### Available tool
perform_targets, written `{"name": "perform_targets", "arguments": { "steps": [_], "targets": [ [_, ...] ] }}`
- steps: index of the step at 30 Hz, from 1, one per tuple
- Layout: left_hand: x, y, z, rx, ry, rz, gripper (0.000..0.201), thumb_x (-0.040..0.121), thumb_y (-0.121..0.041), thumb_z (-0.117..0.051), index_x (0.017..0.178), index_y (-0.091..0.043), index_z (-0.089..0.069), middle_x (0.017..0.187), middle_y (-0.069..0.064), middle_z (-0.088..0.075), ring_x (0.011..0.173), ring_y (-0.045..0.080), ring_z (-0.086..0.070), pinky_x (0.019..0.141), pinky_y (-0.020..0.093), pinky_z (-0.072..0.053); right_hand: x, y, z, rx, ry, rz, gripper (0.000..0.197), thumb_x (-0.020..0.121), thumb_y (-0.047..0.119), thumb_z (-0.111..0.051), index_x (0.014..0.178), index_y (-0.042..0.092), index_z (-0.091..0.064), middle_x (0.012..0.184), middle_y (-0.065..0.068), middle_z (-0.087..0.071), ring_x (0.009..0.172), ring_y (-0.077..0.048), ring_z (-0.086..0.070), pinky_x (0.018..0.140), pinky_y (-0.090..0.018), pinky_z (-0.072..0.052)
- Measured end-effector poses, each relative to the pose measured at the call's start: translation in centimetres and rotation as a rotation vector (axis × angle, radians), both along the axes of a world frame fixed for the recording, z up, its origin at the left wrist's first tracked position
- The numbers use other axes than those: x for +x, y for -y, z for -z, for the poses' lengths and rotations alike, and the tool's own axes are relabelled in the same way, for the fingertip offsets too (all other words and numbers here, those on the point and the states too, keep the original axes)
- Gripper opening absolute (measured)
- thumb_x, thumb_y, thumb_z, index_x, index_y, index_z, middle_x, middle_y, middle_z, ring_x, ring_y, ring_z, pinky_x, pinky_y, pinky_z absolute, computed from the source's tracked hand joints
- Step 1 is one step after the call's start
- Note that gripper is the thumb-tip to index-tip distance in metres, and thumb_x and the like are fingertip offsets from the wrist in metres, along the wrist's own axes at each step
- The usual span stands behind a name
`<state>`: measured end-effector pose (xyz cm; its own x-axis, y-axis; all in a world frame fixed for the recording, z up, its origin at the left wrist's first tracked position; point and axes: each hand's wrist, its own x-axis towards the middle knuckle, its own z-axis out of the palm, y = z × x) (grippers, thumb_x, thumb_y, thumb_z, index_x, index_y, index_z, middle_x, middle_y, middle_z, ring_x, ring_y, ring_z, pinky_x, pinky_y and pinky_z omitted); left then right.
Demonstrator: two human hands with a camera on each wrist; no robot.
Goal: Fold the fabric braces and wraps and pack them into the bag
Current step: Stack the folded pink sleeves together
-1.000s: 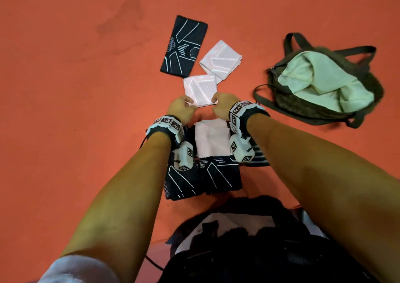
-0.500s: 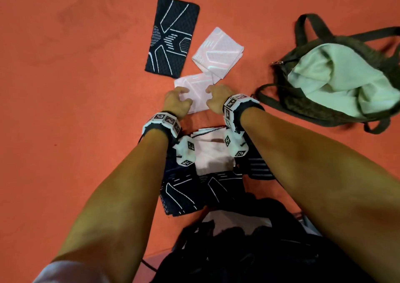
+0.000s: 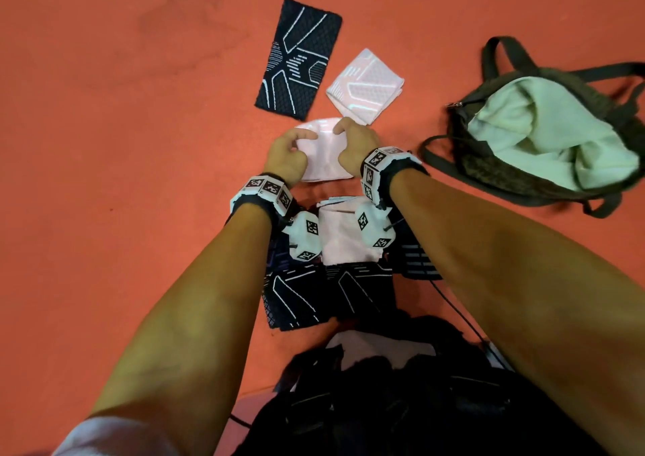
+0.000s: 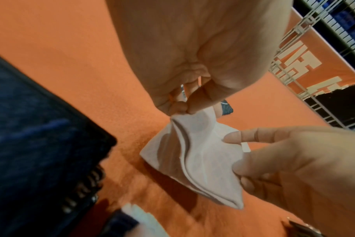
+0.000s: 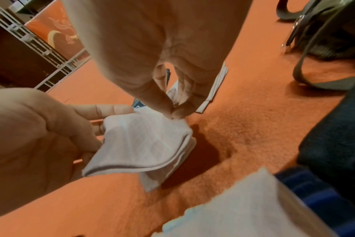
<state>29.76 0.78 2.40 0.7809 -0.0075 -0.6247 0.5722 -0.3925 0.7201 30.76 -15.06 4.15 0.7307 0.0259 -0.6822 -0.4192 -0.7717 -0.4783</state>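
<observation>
bag (image 3: 464, 162) — right of braces (image 3: 296, 61)

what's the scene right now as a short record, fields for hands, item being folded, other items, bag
left hand: pinches a corner of the pale pink wrap
right hand: pinches the far edge of the same wrap
wrap state: partly folded, lifted off the orange floor
folded pink wrap: on floor, beyond the hands
black brace: flat, unfolded, left of the folded pink wrap
near pile: black and pink pieces under the wrists
bag: open, to the right, pale green cloth inside
</observation>
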Motion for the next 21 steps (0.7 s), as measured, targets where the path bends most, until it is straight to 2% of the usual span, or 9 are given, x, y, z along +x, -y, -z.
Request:
{"name": "perform_targets", "arguments": {
  "steps": [1,3,6,9,11,14,16,18,21],
  "targets": [
    [-0.4,-0.3,-0.6,-0.007,0.024,-0.001,0.061,0.074,0.020,-0.027,0.109,-0.010,-0.066,0.088,0.007,-0.062,0.073,0.017,-0.057,0.061,0.021,-0.050,-0.5,-0.1,-0.7,0.010,0.011,0.001,0.057,0.083,-0.004,-0.047,0.134,0.021,-0.049,0.109,-0.005,-0.056,0.094,-0.023,-0.057,0.070,-0.024,-0.038],
    [-1.6,-0.8,-2.0,-0.038,0.074,-0.038,0.061,0.074,0.023,-0.026,0.104,-0.012,-0.065,0.095,0.012,-0.063,0.076,0.016,-0.059,0.064,0.024,-0.052,-1.5,-0.3,-1.9,0.038,0.052,0.007,0.057,0.083,-0.003,-0.046,0.133,0.023,-0.052,0.102,-0.001,-0.055,0.085,-0.021,-0.055,0.065,-0.023,-0.038],
    [-4.2,-1.9,-3.5,-0.104,0.111,-0.150,0.058,0.075,0.024,-0.027,0.102,-0.013,-0.063,0.099,0.013,-0.067,0.081,0.018,-0.064,0.063,0.025,-0.054,-3.3,-1.1,-3.3,0.072,0.126,0.022,0.056,0.079,-0.001,-0.044,0.126,0.026,-0.058,0.100,0.003,-0.054,0.086,-0.020,-0.055,0.059,-0.021,-0.035],
    [-7.1,-2.8,-4.9,-0.132,0.113,-0.196,0.054,0.080,0.021,-0.036,0.111,-0.016,-0.060,0.093,0.009,-0.068,0.084,0.023,-0.064,0.075,0.038,-0.056,-5.6,-1.9,-4.9,0.097,0.181,0.025,0.053,0.075,0.000,-0.042,0.115,0.026,-0.064,0.081,0.010,-0.049,0.080,-0.019,-0.055,0.060,-0.023,-0.037],
    [-9.1,-3.5,-5.9,-0.160,0.104,-0.195,0.054,0.082,0.021,-0.042,0.121,-0.014,-0.056,0.087,0.004,-0.066,0.084,0.023,-0.062,0.080,0.040,-0.055,-7.3,-2.1,-5.8,0.105,0.216,0.018,0.052,0.076,-0.002,-0.041,0.111,0.026,-0.066,0.077,0.013,-0.046,0.076,-0.018,-0.054,0.058,-0.023,-0.036],
    [-12.0,-4.5,-7.8,-0.188,0.129,-0.156,0.057,0.083,0.019,-0.049,0.132,-0.012,-0.053,0.084,0.000,-0.064,0.081,0.018,-0.062,0.079,0.033,-0.053,-10.0,-2.5,-7.2,0.110,0.279,0.032,0.052,0.074,-0.004,-0.039,0.103,0.028,-0.068,0.076,0.010,-0.052,0.069,-0.016,-0.054,0.052,-0.023,-0.036],
    [-13.8,-5.0,-8.7,-0.199,0.151,-0.162,0.059,0.084,0.018,-0.051,0.134,-0.013,-0.054,0.082,-0.004,-0.066,0.077,0.011,-0.063,0.077,0.025,-0.054,-11.9,-2.7,-7.9,0.124,0.331,0.046,0.053,0.074,-0.005,-0.038,0.099,0.029,-0.069,0.079,0.003,-0.060,0.067,-0.016,-0.055,0.053,-0.025,-0.040],
    [-15.4,-5.4,-9.7,-0.220,0.177,-0.179,0.060,0.084,0.018,-0.051,0.135,-0.013,-0.054,0.078,-0.007,-0.067,0.074,0.009,-0.062,0.076,0.025,-0.054,-13.5,-3.0,-8.6,0.142,0.380,0.047,0.052,0.075,-0.006,-0.037,0.096,0.029,-0.070,0.087,-0.003,-0.066,0.071,-0.019,-0.057,0.059,-0.029,-0.047],
    [-17.6,-6.0,-11.1,-0.227,0.205,-0.158,0.061,0.086,0.014,-0.058,0.139,-0.014,-0.051,0.067,-0.011,-0.063,0.065,0.004,-0.060,0.071,0.020,-0.051,-15.7,-3.9,-9.3,0.154,0.414,0.019,0.049,0.080,-0.004,-0.038,0.092,0.029,-0.071,0.089,-0.002,-0.070,0.071,-0.020,-0.059,0.060,-0.029,-0.047]
  ]
}}
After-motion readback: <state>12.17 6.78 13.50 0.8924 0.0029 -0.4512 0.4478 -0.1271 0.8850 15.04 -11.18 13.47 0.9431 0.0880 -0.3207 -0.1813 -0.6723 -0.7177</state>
